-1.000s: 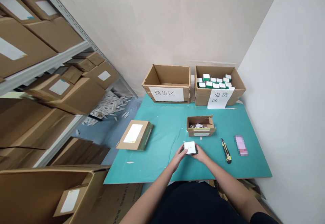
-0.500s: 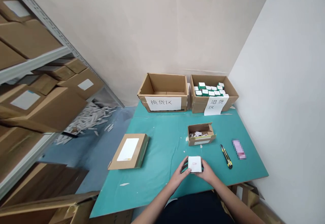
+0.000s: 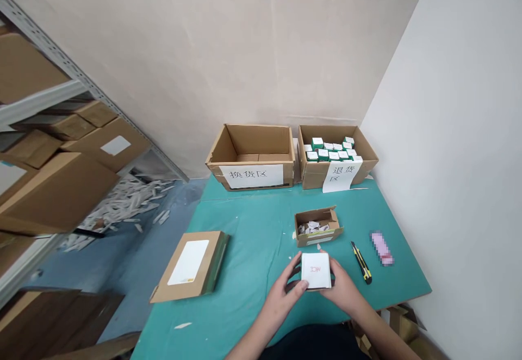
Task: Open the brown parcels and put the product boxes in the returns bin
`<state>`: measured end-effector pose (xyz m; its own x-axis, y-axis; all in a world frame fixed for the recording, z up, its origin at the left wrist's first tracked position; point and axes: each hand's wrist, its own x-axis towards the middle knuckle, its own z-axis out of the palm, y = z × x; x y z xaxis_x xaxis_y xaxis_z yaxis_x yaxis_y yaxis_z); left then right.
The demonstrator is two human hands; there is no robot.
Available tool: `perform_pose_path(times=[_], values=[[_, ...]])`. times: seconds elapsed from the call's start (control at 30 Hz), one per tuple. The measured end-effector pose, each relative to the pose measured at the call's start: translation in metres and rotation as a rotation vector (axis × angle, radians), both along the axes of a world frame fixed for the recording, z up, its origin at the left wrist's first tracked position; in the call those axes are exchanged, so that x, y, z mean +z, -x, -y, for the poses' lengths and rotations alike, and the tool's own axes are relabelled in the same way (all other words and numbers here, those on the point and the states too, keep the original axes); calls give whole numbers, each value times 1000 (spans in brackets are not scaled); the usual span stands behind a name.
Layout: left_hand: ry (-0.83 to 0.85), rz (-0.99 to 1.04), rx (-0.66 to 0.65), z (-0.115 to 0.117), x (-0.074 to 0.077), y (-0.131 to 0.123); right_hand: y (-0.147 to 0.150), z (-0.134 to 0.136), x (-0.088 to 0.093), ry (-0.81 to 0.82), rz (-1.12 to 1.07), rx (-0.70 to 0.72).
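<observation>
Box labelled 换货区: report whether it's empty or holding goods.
Empty: the open cardboard box shows only its bare bottom flaps, with no goods inside.

A warehouse stockroom: steel shelving (image 3: 43, 96) stacked with cartons (image 3: 57, 188), and cardboard boxes (image 3: 249, 159) signed for exchanges and returns.

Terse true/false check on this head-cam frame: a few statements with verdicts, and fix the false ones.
1. The left hand and right hand both touch the white box with red lettering. True.
2. The right hand holds the utility knife. False: it lies on the green board, right of the white box.
3. The cardboard box labelled 退货区 holds small green-and-white cartons. True.
4. The cardboard box labelled 换货区 is packed with those cartons. False: none show in it.
5. The small open cardboard box holds paper scraps. True.
</observation>
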<state>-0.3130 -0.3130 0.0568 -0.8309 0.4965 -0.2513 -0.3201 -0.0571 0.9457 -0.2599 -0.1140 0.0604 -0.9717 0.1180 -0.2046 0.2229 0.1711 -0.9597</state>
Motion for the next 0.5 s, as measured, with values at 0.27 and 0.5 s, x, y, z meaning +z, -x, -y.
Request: perform_pose_path(times=[0.27,0.5], values=[[24,-139,26,-50,51,72,84,-56,46,-89,-164,95],[32,-199,27,-99,65,140,156,-97,42,-69,-228,55]])
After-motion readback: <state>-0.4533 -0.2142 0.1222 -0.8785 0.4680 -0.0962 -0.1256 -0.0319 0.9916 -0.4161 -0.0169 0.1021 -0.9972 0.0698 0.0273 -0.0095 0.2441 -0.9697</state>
